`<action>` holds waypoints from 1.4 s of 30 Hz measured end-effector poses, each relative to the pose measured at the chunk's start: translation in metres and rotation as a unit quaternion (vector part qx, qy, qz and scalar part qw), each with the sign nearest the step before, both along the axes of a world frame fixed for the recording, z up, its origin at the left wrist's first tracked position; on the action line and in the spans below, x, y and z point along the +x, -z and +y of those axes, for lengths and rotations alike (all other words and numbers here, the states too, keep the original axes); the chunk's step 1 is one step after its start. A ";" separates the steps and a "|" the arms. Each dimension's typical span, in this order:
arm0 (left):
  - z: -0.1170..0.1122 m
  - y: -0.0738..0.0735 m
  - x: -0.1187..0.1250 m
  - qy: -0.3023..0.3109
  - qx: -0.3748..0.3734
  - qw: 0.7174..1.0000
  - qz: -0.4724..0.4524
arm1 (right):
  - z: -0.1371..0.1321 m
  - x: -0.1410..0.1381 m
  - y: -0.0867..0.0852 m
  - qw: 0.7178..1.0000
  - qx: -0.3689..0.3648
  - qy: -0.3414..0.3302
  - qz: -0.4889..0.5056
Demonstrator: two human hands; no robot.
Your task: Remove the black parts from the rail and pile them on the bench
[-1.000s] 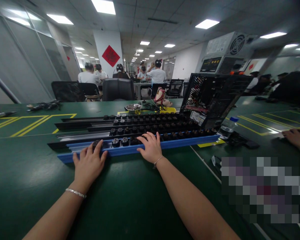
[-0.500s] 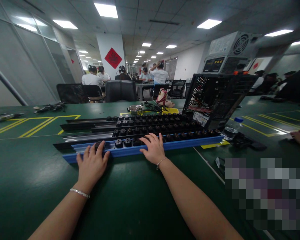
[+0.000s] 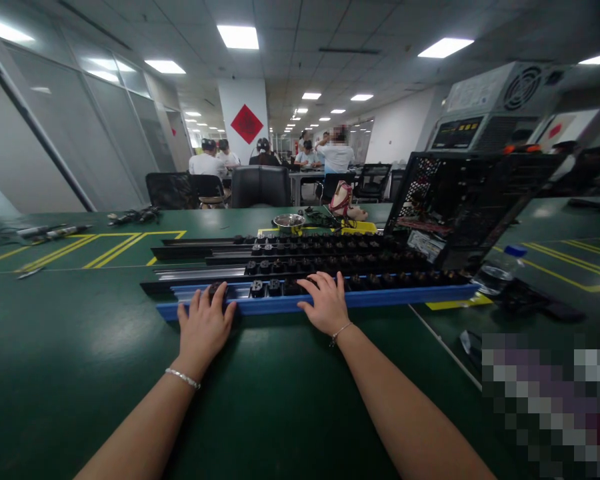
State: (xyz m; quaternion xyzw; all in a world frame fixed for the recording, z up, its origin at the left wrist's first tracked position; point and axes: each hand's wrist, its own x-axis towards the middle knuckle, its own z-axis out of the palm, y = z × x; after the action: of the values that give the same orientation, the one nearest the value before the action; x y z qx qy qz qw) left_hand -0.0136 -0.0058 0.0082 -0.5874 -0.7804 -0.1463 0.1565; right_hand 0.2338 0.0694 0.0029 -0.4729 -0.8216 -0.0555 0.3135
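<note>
A long blue rail [image 3: 410, 298] lies across the green table in front of me, with a row of round black sockets [image 3: 274, 287] sitting in its channel. My left hand [image 3: 205, 325] rests over the rail's left end, fingers spread. Its fingertips touch a single dark socket [image 3: 217, 289] that stands apart from the row. Farther right, my right hand [image 3: 325, 303] lies on the row with its fingers apart, covering a few sockets. Behind the blue rail run several black rails [image 3: 167, 285], also carrying sockets.
An open computer case [image 3: 473, 200] with power supplies [image 3: 500, 97] on top stands at the rails' right end. A bottle with a blue cap [image 3: 500, 270] is beside it. Behind the rails sits a metal bowl [image 3: 289, 222]. Cables [image 3: 135, 217] lie at the back left.
The view has turned left, so the whole scene appears farther right. Both hands keep about the same places on the blue rail and its sockets.
</note>
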 end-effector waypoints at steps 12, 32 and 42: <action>0.000 0.000 -0.006 -0.005 -0.031 0.999 0.017 | -0.005 -0.004 -0.002 0.999 0.027 0.005 -0.038; 0.003 0.007 -0.026 -0.046 0.017 0.999 0.018 | -0.007 -0.008 0.003 0.995 0.013 -0.023 -0.093; 0.003 0.009 -0.036 -0.055 0.035 0.998 0.018 | -0.008 -0.008 0.002 0.996 0.007 -0.024 -0.084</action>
State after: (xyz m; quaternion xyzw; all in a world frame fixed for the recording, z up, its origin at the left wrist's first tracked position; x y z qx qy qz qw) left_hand -0.0501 -0.0028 -0.0007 -0.5402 -0.8029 -0.1545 0.1991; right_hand 0.2254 0.0618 0.0013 -0.4444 -0.8558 -0.0934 0.2477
